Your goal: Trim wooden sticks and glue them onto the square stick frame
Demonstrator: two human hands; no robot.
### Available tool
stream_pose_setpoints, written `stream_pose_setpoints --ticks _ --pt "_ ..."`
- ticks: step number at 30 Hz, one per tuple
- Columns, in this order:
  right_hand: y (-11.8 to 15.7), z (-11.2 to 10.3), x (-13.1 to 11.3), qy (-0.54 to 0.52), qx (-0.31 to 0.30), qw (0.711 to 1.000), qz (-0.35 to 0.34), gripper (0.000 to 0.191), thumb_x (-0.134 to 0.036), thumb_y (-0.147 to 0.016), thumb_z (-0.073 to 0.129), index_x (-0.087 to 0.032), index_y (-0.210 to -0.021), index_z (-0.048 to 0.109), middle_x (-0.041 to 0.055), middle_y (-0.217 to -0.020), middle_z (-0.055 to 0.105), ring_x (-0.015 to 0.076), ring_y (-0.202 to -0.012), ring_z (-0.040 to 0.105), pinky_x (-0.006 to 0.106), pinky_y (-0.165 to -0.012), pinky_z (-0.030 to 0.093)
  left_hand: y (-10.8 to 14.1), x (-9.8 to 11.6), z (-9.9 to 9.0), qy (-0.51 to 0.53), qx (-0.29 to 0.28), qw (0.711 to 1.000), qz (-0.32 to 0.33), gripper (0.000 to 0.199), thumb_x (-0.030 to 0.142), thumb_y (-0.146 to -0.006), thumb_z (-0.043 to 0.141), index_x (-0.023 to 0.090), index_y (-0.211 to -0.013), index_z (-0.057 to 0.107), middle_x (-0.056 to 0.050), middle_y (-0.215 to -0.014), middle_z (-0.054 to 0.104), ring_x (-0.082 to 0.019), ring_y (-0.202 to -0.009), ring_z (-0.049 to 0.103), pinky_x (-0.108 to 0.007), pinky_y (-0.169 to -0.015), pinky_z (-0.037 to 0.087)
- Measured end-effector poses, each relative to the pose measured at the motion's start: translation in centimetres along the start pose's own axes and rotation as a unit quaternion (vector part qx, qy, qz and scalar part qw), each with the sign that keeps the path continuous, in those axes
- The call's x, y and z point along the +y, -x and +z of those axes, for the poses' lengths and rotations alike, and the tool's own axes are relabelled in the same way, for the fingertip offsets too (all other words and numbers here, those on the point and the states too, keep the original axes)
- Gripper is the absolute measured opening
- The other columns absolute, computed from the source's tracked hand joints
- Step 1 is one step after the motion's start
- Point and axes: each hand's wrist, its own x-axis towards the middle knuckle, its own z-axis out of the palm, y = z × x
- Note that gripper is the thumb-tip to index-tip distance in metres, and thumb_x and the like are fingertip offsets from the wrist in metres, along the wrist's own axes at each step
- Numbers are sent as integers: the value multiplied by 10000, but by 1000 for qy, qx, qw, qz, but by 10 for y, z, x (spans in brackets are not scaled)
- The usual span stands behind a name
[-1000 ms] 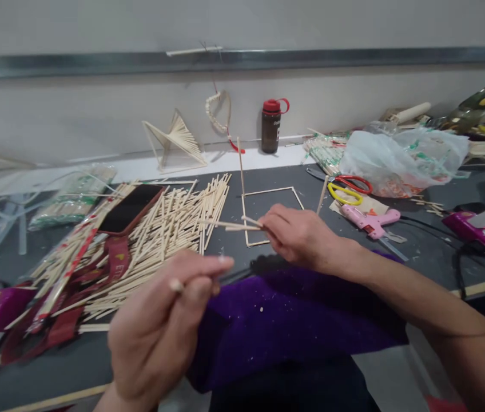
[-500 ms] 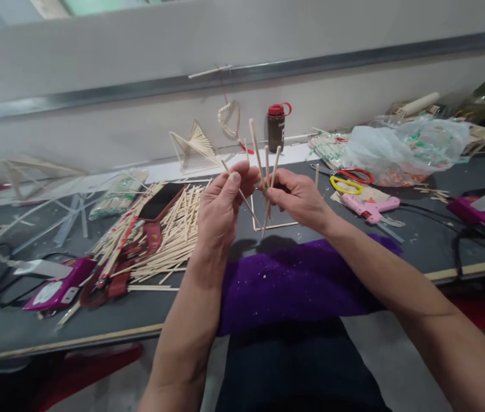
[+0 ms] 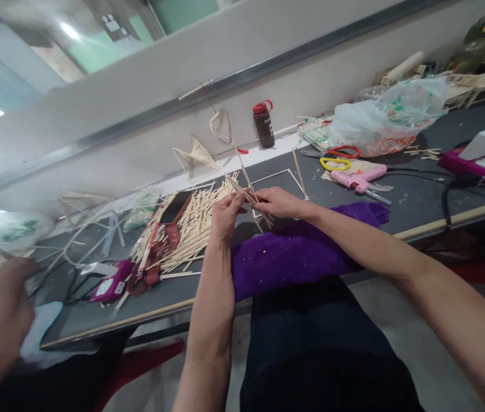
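Note:
My left hand (image 3: 226, 216) is closed, its thumb and fingers pinching thin wooden sticks (image 3: 236, 186). Beside it, my right hand (image 3: 280, 202) grips the same small bunch, whose lower ends poke out below the fingers. How many sticks each hand holds is hidden. Behind and under the hands lies a square stick frame (image 3: 273, 176), with an upright stick (image 3: 298, 169) at its right side. Left of my hands a large pile of loose wooden sticks (image 3: 202, 220) spreads over the dark table (image 3: 328, 191). A purple cloth (image 3: 285, 254) lies at the table's front edge, below my hands.
To the right are a pink glue gun (image 3: 360, 178), scissors (image 3: 336, 163) and a plastic bag (image 3: 380, 123). A dark bottle (image 3: 263, 126) and a fan-shaped stick model (image 3: 195, 154) stand at the back. Another person's hand (image 3: 4, 312) is at far left, near a magenta device (image 3: 111, 281).
The view has turned left and tilted. My hands have come closer together, and the sticks, fanned upright before, now slant together between both hands. Another person's hand has come into view at left.

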Motion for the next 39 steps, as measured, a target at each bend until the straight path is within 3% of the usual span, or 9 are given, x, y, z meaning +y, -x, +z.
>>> stream_pose_setpoints --ticks 6,11,14,18,23,29,35,39 --pt "0 7 -1 5 16 1000 8 180 -228 -840 554 -144 -685 590 -19 -619 537 112 -602 491 239 -592 317 4 -2 3 -27 54 997 52 223 369 -715 728 167 -798 773 -56 -844 749 -114 -659 625 -195 -539 462" --pt "2 7 -5 2 69 998 12 166 -224 -845 532 -144 -731 623 3 -727 572 115 -675 517 233 -634 357 5 4 8 -3 147 987 70 258 397 -752 708 168 -855 769 -41 -749 735 -120 -645 651 -196 -547 490" --pt "4 5 -4 4 91 996 19 192 -241 -863 503 -142 -755 628 -4 -714 578 106 -641 514 227 -624 360 8 6 12 -23 174 981 78 266 399 -758 707 163 -865 766 -39 -734 735 -125 -642 661 -216 -586 521" --pt "5 3 1 26 88 996 24 198 -227 -844 526 -141 -683 605 -23 -624 561 101 -602 501 219 -606 330 11 3 17 -78 143 984 71 246 381 -780 677 149 -799 759 -33 -693 720 -122 -620 648 -228 -609 533" --pt "5 2 5 63 85 994 23 215 -214 -827 538 -141 -635 601 -18 -612 557 108 -614 485 229 -600 288 12 -4 17 -111 101 989 17 229 345 -752 674 144 -834 747 -31 -701 714 -128 -608 646 -237 -597 528" --pt "5 2 10 83 84 993 10 233 -211 -809 571 -147 -585 568 -26 -556 511 104 -568 432 240 -571 250 12 -5 16 -74 104 992 4 270 378 -734 687 145 -860 739 -31 -722 719 -133 -635 664 -255 -636 555" --pt "12 -4 -4 103 146 984 -24 292 -298 -889 515 -149 -641 552 -7 -636 528 103 -614 453 235 -600 316 11 -5 14 -71 111 991 1 293 379 -737 695 138 -898 738 -39 -739 724 -135 -646 673 -247 -633 560" --pt "26 -29 -26 44 247 966 -65 304 -388 -930 478 -155 -783 606 9 -710 581 104 -645 520 239 -641 420 13 -7 16 -65 98 993 -11 280 367 -737 696 133 -885 737 -39 -737 716 -138 -646 674 -248 -624 561"
